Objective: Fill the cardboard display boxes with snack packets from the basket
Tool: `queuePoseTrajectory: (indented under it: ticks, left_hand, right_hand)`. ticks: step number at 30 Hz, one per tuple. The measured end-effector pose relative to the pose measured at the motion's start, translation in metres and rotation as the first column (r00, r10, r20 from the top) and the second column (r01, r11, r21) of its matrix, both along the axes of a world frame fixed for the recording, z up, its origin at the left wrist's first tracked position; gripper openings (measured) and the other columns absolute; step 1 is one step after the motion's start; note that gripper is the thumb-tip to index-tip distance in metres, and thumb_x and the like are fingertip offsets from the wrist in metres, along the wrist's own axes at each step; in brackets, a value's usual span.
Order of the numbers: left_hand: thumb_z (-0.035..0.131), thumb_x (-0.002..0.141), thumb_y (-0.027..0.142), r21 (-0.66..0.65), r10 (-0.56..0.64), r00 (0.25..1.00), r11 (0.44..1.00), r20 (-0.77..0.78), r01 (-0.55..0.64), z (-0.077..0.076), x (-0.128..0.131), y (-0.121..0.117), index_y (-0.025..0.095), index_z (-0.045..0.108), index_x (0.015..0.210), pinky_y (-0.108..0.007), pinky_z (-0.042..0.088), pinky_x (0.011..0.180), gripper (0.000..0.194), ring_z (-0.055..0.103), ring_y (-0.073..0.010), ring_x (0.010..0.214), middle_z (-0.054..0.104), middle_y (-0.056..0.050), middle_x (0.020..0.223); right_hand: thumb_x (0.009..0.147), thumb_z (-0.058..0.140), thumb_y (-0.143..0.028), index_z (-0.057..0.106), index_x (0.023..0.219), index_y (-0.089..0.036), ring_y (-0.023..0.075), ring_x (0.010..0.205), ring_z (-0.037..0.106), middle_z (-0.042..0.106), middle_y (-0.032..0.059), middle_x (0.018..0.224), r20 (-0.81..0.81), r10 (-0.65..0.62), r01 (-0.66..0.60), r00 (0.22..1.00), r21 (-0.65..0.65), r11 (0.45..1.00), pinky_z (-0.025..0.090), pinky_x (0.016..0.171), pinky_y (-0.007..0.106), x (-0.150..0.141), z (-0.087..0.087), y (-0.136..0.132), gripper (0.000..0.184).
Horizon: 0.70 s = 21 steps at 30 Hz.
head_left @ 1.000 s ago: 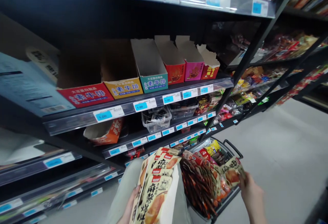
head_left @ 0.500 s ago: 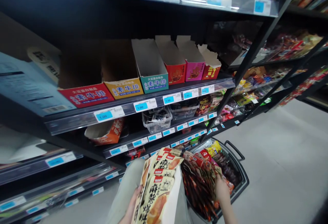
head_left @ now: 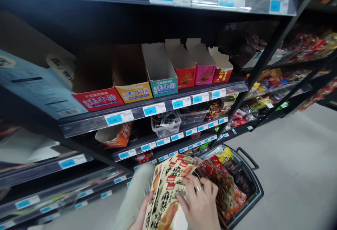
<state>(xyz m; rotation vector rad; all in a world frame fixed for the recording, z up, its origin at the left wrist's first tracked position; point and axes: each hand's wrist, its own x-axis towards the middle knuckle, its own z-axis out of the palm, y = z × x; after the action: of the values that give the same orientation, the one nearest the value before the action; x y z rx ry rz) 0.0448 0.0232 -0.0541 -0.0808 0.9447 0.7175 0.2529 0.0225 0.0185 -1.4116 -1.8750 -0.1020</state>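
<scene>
My left hand (head_left: 143,212) grips from below a stack of cream snack packets (head_left: 168,188) with red labels and black lettering, held low in the middle. On top of that stack lies my right hand (head_left: 198,203), wearing a ring, its fingers curled over the packets' right edge. Just to the right, a dark shopping basket (head_left: 254,186) on the floor is full of red, orange and yellow snack packs (head_left: 228,188).
Black store shelves (head_left: 147,112) with blue price tags fill the left and centre. Open display boxes in red (head_left: 98,100), yellow, green and pink stand on the middle shelf. A clear tub (head_left: 165,123) sits one shelf lower. Grey floor (head_left: 295,173) spreads to the right.
My right hand let go of a packet at the basket, then swung left onto the stack in my left hand. The view shifted slightly.
</scene>
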Motion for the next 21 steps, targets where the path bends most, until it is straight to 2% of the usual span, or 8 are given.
queuePoseTrajectory:
  ticks: [3, 6, 8, 11, 13, 16, 19, 21]
  left_hand:
    - [0.050, 0.104, 0.040, -0.014, 0.022, 0.989, 1.000, -0.148, -0.025, -0.003, 0.000, 0.002, -0.002, 0.017, 0.165, -0.044, 0.051, 0.111, 0.081, 0.079, -0.0338, 0.102, 0.084, -0.013, 0.099]
    - [0.051, 0.102, 0.039, -0.058, 0.017, 0.993, 0.998, -0.117, -0.024, -0.005, -0.004, 0.004, -0.005, 0.019, 0.163, -0.047, 0.051, 0.112, 0.082, 0.078, -0.0362, 0.107, 0.083, -0.015, 0.098]
    - [0.052, 0.100, 0.039, -0.069, 0.051, 0.999, 0.996, -0.017, -0.053, -0.003, -0.006, 0.004, -0.006, 0.021, 0.162, -0.047, 0.052, 0.112, 0.082, 0.077, -0.0370, 0.111, 0.083, -0.016, 0.100]
    - [0.056, 0.099, 0.036, -0.053, 0.082, 0.994, 0.995, 0.068, -0.079, 0.003, -0.008, 0.004, -0.001, 0.022, 0.162, -0.045, 0.053, 0.112, 0.081, 0.076, -0.0355, 0.112, 0.084, -0.012, 0.099]
    - [0.057, 0.101, 0.036, -0.074, 0.060, 0.998, 0.996, 0.016, -0.058, 0.006, -0.009, 0.005, 0.001, 0.021, 0.164, -0.043, 0.056, 0.108, 0.080, 0.079, -0.0341, 0.105, 0.084, -0.009, 0.094]
    - [0.056, 0.103, 0.038, -0.114, 0.031, 0.995, 0.993, -0.097, -0.042, 0.005, -0.010, 0.007, 0.001, 0.020, 0.165, -0.041, 0.060, 0.100, 0.081, 0.081, -0.0322, 0.091, 0.083, -0.010, 0.087]
    - [0.051, 0.106, 0.040, -0.133, 0.030, 0.994, 0.990, -0.102, -0.043, 0.002, -0.011, 0.008, 0.000, 0.017, 0.165, -0.037, 0.062, 0.092, 0.080, 0.082, -0.0295, 0.086, 0.083, -0.011, 0.086]
    - [0.046, 0.108, 0.042, -0.159, 0.039, 0.997, 0.986, -0.067, -0.049, 0.002, -0.011, 0.008, -0.001, 0.016, 0.165, -0.036, 0.063, 0.088, 0.078, 0.082, -0.0280, 0.083, 0.083, -0.010, 0.083]
  right_hand:
    - [0.087, 0.078, -0.041, 0.065, 0.111, -0.025, 0.0298, 0.082, 0.054, 0.074, 0.0095, 0.107, 0.114, -0.071, 0.080, 0.991, -0.076, 0.994, 0.036, 0.074, 0.044, -0.016, -0.002, -0.003, 0.032]
    - [0.084, 0.080, -0.033, 0.063, 0.101, -0.027, 0.0310, 0.088, 0.056, 0.071, 0.0091, 0.108, 0.127, -0.083, 0.108, 0.988, -0.204, 0.973, 0.039, 0.079, 0.047, -0.013, -0.014, -0.010, 0.025]
    - [0.087, 0.077, -0.027, 0.062, 0.094, -0.027, 0.0291, 0.091, 0.058, 0.071, 0.0060, 0.104, 0.035, 0.033, -0.023, 0.999, -0.252, 0.967, 0.041, 0.080, 0.044, -0.005, -0.019, -0.014, 0.016]
    - [0.095, 0.068, -0.027, 0.060, 0.088, -0.027, 0.0237, 0.087, 0.062, 0.071, 0.0004, 0.087, -0.320, 0.207, -0.272, 0.925, -0.176, 0.946, 0.044, 0.077, 0.036, 0.009, -0.017, -0.018, 0.010]
    - [0.101, 0.061, -0.031, 0.060, 0.088, -0.026, 0.0209, 0.084, 0.066, 0.071, 0.0008, 0.085, -0.660, 0.142, -0.293, 0.737, -0.123, 0.948, 0.048, 0.075, 0.033, 0.016, -0.012, -0.016, 0.014]
    - [0.099, 0.067, -0.042, 0.059, 0.088, -0.025, 0.0171, 0.073, 0.067, 0.069, 0.0015, 0.083, -0.983, -0.015, -0.307, 0.184, -0.072, 0.949, 0.051, 0.062, 0.028, 0.025, -0.005, -0.010, 0.022]
    - [0.093, 0.075, -0.047, 0.063, 0.095, -0.026, 0.0062, 0.044, 0.044, 0.055, -0.0058, 0.070, -0.947, -0.103, -0.365, -0.303, 0.016, 0.931, 0.037, 0.041, 0.018, 0.040, -0.010, -0.008, 0.024]
    - [0.096, 0.070, -0.049, 0.064, 0.101, -0.026, 0.0013, 0.034, 0.017, 0.044, -0.0105, 0.065, -0.880, -0.181, -0.456, -0.438, 0.045, 0.889, 0.021, 0.032, 0.016, 0.059, -0.024, -0.013, 0.024]
